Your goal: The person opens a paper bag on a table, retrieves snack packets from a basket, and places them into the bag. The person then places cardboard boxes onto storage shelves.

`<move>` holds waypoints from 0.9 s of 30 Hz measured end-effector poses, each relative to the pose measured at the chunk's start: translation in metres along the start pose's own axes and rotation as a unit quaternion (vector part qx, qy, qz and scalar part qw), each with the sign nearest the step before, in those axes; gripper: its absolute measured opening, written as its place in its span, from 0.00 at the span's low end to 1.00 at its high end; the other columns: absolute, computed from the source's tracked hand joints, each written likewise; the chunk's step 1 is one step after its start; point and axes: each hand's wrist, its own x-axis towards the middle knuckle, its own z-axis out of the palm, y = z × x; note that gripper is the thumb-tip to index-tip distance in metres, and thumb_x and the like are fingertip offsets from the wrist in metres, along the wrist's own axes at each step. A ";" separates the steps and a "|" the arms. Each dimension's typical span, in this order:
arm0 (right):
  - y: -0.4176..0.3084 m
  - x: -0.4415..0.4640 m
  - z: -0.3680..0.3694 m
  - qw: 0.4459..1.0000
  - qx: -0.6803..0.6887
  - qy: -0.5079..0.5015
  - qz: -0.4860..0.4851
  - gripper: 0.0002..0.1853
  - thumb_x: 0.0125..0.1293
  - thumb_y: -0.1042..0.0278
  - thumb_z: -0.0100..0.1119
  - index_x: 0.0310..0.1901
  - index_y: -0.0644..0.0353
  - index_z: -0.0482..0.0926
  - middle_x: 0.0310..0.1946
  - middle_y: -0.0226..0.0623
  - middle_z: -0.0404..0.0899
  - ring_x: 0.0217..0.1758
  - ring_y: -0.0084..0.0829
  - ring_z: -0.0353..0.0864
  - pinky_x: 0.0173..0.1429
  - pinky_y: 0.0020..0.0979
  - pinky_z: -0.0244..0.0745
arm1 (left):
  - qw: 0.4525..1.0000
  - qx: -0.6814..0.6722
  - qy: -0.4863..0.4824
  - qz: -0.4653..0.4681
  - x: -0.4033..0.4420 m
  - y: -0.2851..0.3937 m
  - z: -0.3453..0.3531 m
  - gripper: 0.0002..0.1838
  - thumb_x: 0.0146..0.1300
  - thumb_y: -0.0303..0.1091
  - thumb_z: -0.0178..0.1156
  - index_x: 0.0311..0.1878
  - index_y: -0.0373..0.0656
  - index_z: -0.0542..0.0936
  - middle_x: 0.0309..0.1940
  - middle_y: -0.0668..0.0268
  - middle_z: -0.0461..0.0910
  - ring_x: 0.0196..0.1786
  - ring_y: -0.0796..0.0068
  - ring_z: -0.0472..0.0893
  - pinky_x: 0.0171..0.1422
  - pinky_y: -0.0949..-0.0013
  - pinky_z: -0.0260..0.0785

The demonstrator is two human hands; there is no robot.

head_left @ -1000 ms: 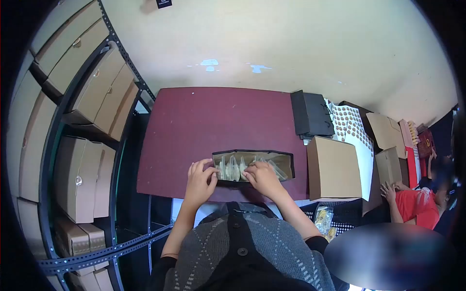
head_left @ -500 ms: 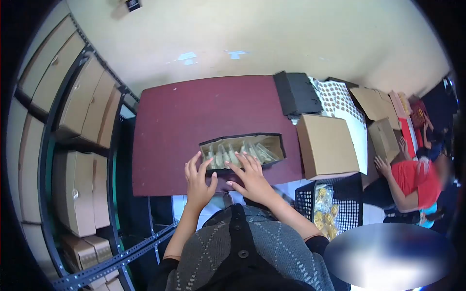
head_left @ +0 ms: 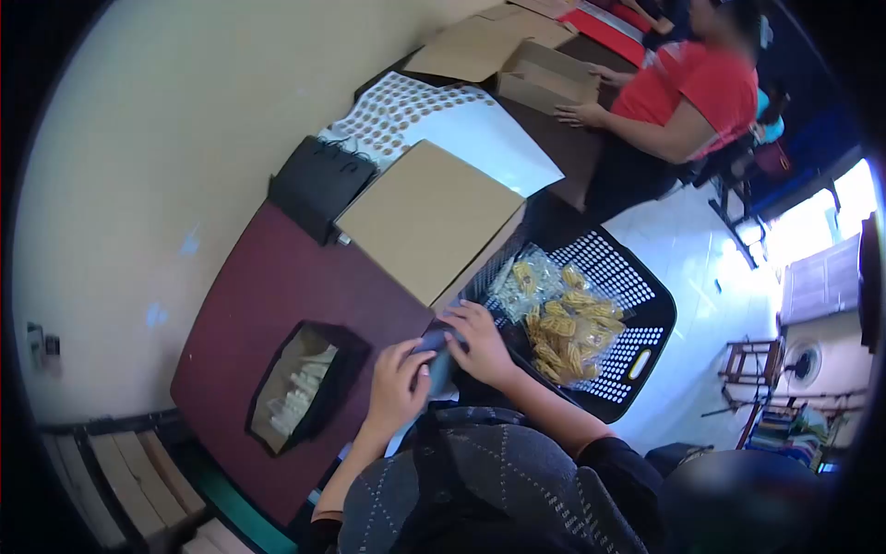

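My left hand (head_left: 400, 386) is over the table's front edge, its fingers loosely bent and apart. Close beside it, my right hand (head_left: 480, 345) has its fingers spread near the lower corner of a closed cardboard box (head_left: 432, 217). A dark grey patch shows between the hands; I cannot make out whether it is an object or the table edge. Left of my hands, an open-topped black paper bag (head_left: 346, 383) with a light brown inside stands on the maroon table (head_left: 249, 295). Several clear plastic packs (head_left: 303, 388) with pale contents sit in a row inside it.
A black plastic basket (head_left: 660, 305) holds several bags of yellowish twisted snacks (head_left: 572, 323) at my right. Folded black paper bags (head_left: 323, 187) and a sticker sheet (head_left: 406, 106) lie beyond the cardboard box. A person in red (head_left: 701, 97) handles an open carton (head_left: 549, 78). Shelved boxes (head_left: 129, 485) stand lower left.
My view has turned to the right. Both hands have left the black paper bag and come to the table edge by the cardboard box and basket. The packs stay in the bag.
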 end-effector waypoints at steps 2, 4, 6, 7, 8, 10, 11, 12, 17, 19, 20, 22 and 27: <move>0.043 -0.014 -0.024 0.994 -0.030 0.077 0.076 0.13 0.56 0.73 0.58 0.45 0.60 0.78 0.47 0.45 0.75 0.58 0.50 0.69 0.63 0.45 0.64 | 0.995 -0.026 -0.087 0.036 0.034 0.008 0.037 0.12 0.55 0.26 0.57 0.44 0.44 0.79 0.51 0.58 0.74 0.55 0.54 0.72 0.59 0.57 0.64; 0.091 -0.035 -0.044 0.980 -0.053 0.090 0.171 0.13 0.55 0.74 0.57 0.44 0.61 0.79 0.44 0.46 0.76 0.54 0.49 0.70 0.60 0.43 0.66 | 0.987 -0.049 -0.137 0.062 0.064 0.005 0.084 0.12 0.56 0.27 0.57 0.44 0.45 0.79 0.51 0.58 0.73 0.54 0.54 0.72 0.58 0.56 0.65; 0.133 -0.055 -0.055 0.966 -0.071 0.097 0.228 0.12 0.55 0.74 0.57 0.43 0.61 0.79 0.44 0.46 0.76 0.53 0.49 0.71 0.59 0.42 0.67 | 0.974 -0.089 -0.199 0.063 0.090 0.002 0.131 0.10 0.58 0.29 0.56 0.44 0.45 0.79 0.51 0.58 0.73 0.54 0.53 0.72 0.60 0.56 0.66; 0.153 -0.065 -0.057 0.955 -0.072 0.092 0.271 0.12 0.55 0.74 0.57 0.42 0.60 0.79 0.43 0.47 0.76 0.52 0.49 0.71 0.58 0.42 0.67 | 0.971 -0.092 -0.208 0.068 0.100 -0.007 0.159 0.10 0.58 0.29 0.56 0.44 0.45 0.79 0.51 0.58 0.73 0.54 0.53 0.72 0.60 0.56 0.66; 0.172 -0.073 -0.056 0.943 -0.071 0.084 0.313 0.11 0.55 0.73 0.57 0.42 0.59 0.80 0.42 0.47 0.76 0.50 0.50 0.72 0.58 0.42 0.67 | 0.966 -0.090 -0.242 0.031 0.107 -0.021 0.190 0.10 0.58 0.31 0.56 0.44 0.45 0.79 0.52 0.57 0.73 0.55 0.53 0.72 0.60 0.57 0.65; 0.209 -0.085 -0.042 0.930 -0.046 0.059 0.359 0.12 0.56 0.72 0.57 0.42 0.60 0.80 0.44 0.48 0.76 0.50 0.51 0.73 0.57 0.42 0.68 | 0.956 -0.085 -0.282 -0.007 0.118 -0.047 0.247 0.11 0.59 0.33 0.56 0.44 0.45 0.79 0.52 0.56 0.73 0.56 0.53 0.72 0.61 0.58 0.65; 0.223 -0.087 -0.038 0.918 -0.021 0.032 0.395 0.12 0.56 0.72 0.57 0.43 0.60 0.80 0.45 0.50 0.77 0.50 0.52 0.73 0.57 0.43 0.68 | 0.930 -0.068 -0.341 -0.120 0.124 -0.061 0.274 0.12 0.59 0.33 0.57 0.46 0.45 0.79 0.54 0.56 0.72 0.58 0.54 0.71 0.63 0.59 0.64; 0.233 -0.080 -0.036 0.881 0.049 -0.039 0.470 0.14 0.60 0.70 0.56 0.47 0.59 0.80 0.49 0.52 0.76 0.53 0.49 0.75 0.59 0.39 0.68 | 0.889 -0.046 -0.394 -0.230 0.129 -0.075 0.296 0.14 0.59 0.34 0.57 0.48 0.45 0.79 0.55 0.55 0.71 0.60 0.54 0.70 0.65 0.60 0.63; 0.323 -0.081 0.064 0.848 0.290 0.024 0.444 0.16 0.66 0.64 0.52 0.54 0.54 0.78 0.52 0.47 0.77 0.56 0.41 0.75 0.63 0.33 0.65 | 0.882 0.055 -0.417 -0.211 0.120 -0.144 0.367 0.17 0.61 0.39 0.53 0.51 0.45 0.78 0.59 0.52 0.69 0.64 0.57 0.68 0.68 0.60 0.60; 0.329 -0.056 0.079 0.830 0.354 0.053 0.428 0.17 0.68 0.62 0.50 0.56 0.53 0.77 0.51 0.45 0.78 0.56 0.39 0.75 0.64 0.32 0.65 | 0.836 0.078 -0.477 -0.261 0.121 -0.170 0.382 0.17 0.61 0.40 0.49 0.51 0.49 0.79 0.68 0.53 0.61 0.70 0.55 0.61 0.73 0.59 0.53; 0.320 -0.036 0.070 0.808 0.342 0.064 0.475 0.18 0.68 0.60 0.51 0.54 0.57 0.78 0.50 0.47 0.79 0.54 0.39 0.77 0.61 0.32 0.67 | 0.815 0.089 -0.519 -0.243 0.117 -0.193 0.398 0.20 0.61 0.40 0.47 0.55 0.51 0.77 0.72 0.54 0.54 0.72 0.55 0.58 0.74 0.59 0.51; 0.340 -0.024 0.087 0.810 0.278 0.062 0.513 0.22 0.68 0.54 0.51 0.56 0.61 0.76 0.50 0.48 0.79 0.52 0.38 0.78 0.58 0.31 0.68 | 0.819 0.070 -0.502 -0.268 0.130 -0.178 0.385 0.21 0.61 0.40 0.48 0.57 0.52 0.76 0.72 0.54 0.54 0.72 0.54 0.58 0.74 0.58 0.51; 0.372 -0.033 0.115 0.812 0.233 0.054 0.532 0.26 0.68 0.49 0.50 0.59 0.61 0.73 0.51 0.50 0.78 0.57 0.41 0.76 0.61 0.32 0.67 | 0.842 -0.053 -0.464 -0.270 0.106 -0.223 0.419 0.25 0.60 0.48 0.51 0.59 0.49 0.74 0.65 0.53 0.66 0.66 0.51 0.66 0.71 0.58 0.55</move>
